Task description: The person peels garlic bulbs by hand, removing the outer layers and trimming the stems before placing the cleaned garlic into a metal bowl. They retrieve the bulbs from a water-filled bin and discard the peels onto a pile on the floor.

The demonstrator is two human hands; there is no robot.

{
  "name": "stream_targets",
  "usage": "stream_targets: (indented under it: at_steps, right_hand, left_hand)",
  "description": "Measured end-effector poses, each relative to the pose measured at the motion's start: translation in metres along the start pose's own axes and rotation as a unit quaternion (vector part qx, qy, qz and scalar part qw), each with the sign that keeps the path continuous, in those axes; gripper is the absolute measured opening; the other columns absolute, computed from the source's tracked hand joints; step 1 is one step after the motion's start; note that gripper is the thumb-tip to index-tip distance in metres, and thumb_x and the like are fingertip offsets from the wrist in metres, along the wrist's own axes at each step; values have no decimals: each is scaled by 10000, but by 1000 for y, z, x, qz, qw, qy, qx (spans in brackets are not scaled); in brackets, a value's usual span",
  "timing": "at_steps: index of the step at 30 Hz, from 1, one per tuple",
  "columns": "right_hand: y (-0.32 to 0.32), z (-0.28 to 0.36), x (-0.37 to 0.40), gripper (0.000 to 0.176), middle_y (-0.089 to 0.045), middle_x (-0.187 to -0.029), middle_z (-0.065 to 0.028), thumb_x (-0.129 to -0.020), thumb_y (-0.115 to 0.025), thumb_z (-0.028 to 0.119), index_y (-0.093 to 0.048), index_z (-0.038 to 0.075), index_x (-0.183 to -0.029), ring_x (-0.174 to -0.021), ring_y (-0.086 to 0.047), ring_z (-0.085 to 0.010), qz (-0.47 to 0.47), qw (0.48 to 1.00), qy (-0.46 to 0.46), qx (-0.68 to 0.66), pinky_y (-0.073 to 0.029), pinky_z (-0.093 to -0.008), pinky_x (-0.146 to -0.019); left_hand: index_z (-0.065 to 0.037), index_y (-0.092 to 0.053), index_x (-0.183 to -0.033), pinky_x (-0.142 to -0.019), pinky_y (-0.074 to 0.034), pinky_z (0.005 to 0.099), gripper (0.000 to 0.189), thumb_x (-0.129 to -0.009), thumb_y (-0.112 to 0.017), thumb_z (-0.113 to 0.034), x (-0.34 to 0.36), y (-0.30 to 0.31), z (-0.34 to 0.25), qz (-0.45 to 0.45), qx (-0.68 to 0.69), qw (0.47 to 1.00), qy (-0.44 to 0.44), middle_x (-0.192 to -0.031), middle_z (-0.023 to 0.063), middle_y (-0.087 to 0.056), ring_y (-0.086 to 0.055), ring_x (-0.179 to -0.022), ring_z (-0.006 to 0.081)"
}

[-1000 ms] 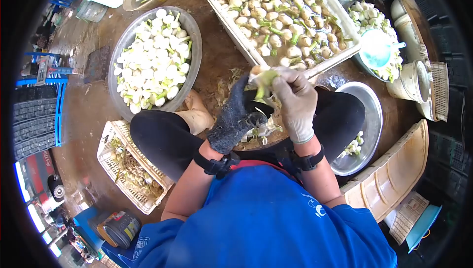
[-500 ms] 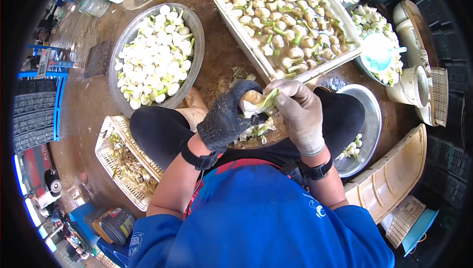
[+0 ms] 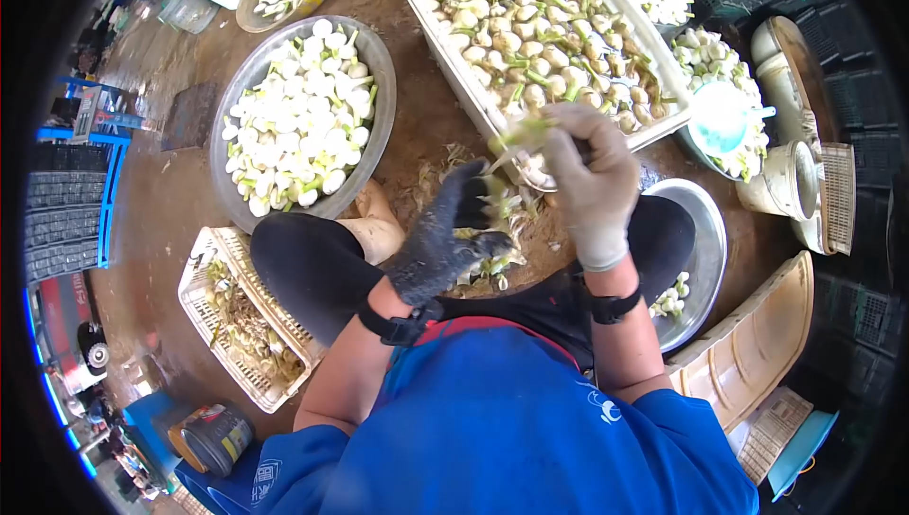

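Observation:
My left hand (image 3: 437, 239), in a dark grey glove, is open above my lap, thumb and fingers spread apart. My right hand (image 3: 589, 179), in a pale work glove, is raised by the near corner of the large tub (image 3: 453, 75). Its fingers and thumb are pinched on a pale green leafy strip (image 3: 521, 136), smeared by motion. Ragged peel scraps (image 3: 496, 195) show just beyond my left fingertips. Below, a heap of leafy trimmings (image 3: 492, 269) lies on the floor between my legs. White bulbs with short green stems fill the tub.
Left stands a grey basin (image 3: 386, 103) heaped with cleaned white bulbs. A crate (image 3: 194, 302) of trimmings sits by my left knee. Right, a metal basin (image 3: 712, 250) holds a few bulbs. Beyond it are a white bucket (image 3: 772, 184) and a turquoise strainer (image 3: 720, 122) on more bulbs.
My hands have moved apart. The bulb that was in my left hand no longer shows there, and that hand has opened. My right hand has moved up with the leafy strip.

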State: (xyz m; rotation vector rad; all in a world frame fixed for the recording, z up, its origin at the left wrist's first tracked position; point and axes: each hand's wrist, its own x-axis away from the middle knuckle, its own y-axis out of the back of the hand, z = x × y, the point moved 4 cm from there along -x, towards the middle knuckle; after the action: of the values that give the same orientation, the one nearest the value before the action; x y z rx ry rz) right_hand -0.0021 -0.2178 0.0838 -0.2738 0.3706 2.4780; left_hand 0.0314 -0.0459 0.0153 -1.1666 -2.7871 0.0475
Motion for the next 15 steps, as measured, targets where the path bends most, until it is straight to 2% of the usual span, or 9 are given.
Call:
stream_targets:
  at_steps: [2, 4, 6, 8, 9, 10, 12, 14, 15]
  right_hand:
    - [-16, -14, 12, 119, -660, -857, -17, -907, -614, 52, -641, -28, -991, -750, -583, -51, -3, 989, -110, -97, -488, -206, -708]
    - [-26, -35, 25, 115, -652, -974, -46, -913, -609, 59, -619, -30, -986, -803, -583, -50, 12, 976, -138, -170, -488, -206, -713]
    - [-34, -41, 40, 105, -646, -1012, -60, -912, -610, 55, -615, -31, -972, -841, -590, -64, 30, 967, -131, -216, -491, -217, -752]
    - [-36, -33, 51, 86, -640, -1037, -75, -914, -587, 37, -599, -23, -975, -917, -594, -102, 60, 966, -130, -215, -478, -244, -839]
    - [-36, -32, 54, 75, -639, -1039, -82, -914, -581, 35, -593, -16, -968, -929, -596, -115, 91, 964, -118, -219, -475, -253, -854]
    - [-36, -32, 57, 64, -638, -1041, -90, -913, -575, 33, -587, -9, -960, -941, -598, -128, 123, 961, -105, -223, -471, -262, -869]
    - [-37, -35, 64, 66, -636, -1031, -90, -912, -591, 57, -584, 2, -947, -937, -594, -136, 139, 946, -138, -260, -469, -266, -863]
    - [-37, -35, 69, 76, -635, -1022, -91, -910, -606, 80, -581, 12, -935, -933, -590, -144, 157, 925, -173, -301, -467, -271, -858]
    - [-37, -31, 71, 105, -633, -1010, -91, -908, -624, 115, -579, 21, -921, -909, -587, -148, 186, 873, -220, -395, -471, -278, -821]
  left_hand:
    - [-65, -210, -1491, -875, -500, 272, 823, -840, -713, -57, -6, -16, 12, 50, 134, 989, -39, -1211, 54, -501, -547, -1030, 128]
    - [-67, -196, -1499, -904, -482, 271, 788, -892, -689, -168, -12, -18, 23, -17, 178, 983, -36, -1227, 59, -497, -537, -1054, 130]
    - [-30, -248, -1470, -922, -477, 286, 607, -978, -567, -187, -9, -19, 36, -45, 173, 979, -100, -1213, 63, -536, -549, -1080, 146]
    - [-30, -327, -1431, -902, -487, 286, 480, -1010, -499, -183, -20, -13, 60, -168, 202, 965, 2, -1141, 66, -563, -564, -1038, 138]
    - [-28, -428, -1344, -905, -497, 310, 375, -1028, -458, -229, -27, -9, 71, -184, 196, 960, -74, -1129, 70, -566, -576, -1012, 150]
    - [-25, -499, -1239, -920, -499, 347, 344, -1039, -415, -291, -32, -11, 31, -194, 351, 913, -74, -1115, 76, -568, -582, -980, 174]
    - [-24, -526, -1139, -909, -504, 366, 373, -1036, -388, -355, -30, -4, 21, -86, 459, 876, -120, -1075, 88, -575, -585, -945, 190]
    - [-23, -581, -1043, -804, -530, 355, 623, -1008, -281, -568, -27, 8, 26, -99, 310, 944, -59, -891, 79, -630, -624, -813, 209]
    - [-13, -592, -1031, -785, -531, 350, 632, -1011, -278, -561, -26, 11, 26, -71, 329, 940, -54, -886, 87, -634, -624, -804, 212]
